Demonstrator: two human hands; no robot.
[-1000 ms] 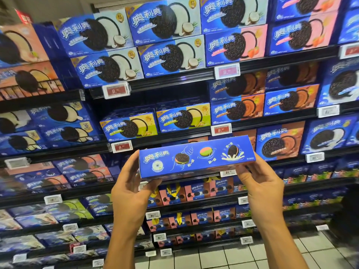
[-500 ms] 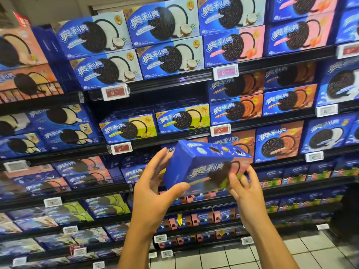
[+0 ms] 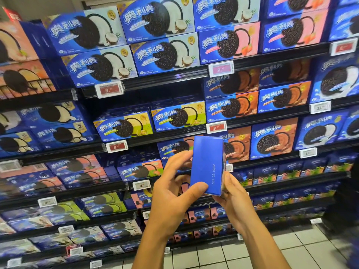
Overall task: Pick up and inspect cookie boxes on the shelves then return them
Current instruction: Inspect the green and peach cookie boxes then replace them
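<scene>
Both hands hold a blue cookie box (image 3: 206, 164) upright in front of the shelves (image 3: 174, 78), its plain end with a printed date code facing the camera. The left hand (image 3: 171, 191) clamps its grip on the box's left edge; the right hand (image 3: 233, 193) cups the lower right corner.

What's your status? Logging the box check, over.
Left hand and right hand both grip the blue cookie box. Box upright, plain end with printed date facing camera. Nothing in the way.
</scene>
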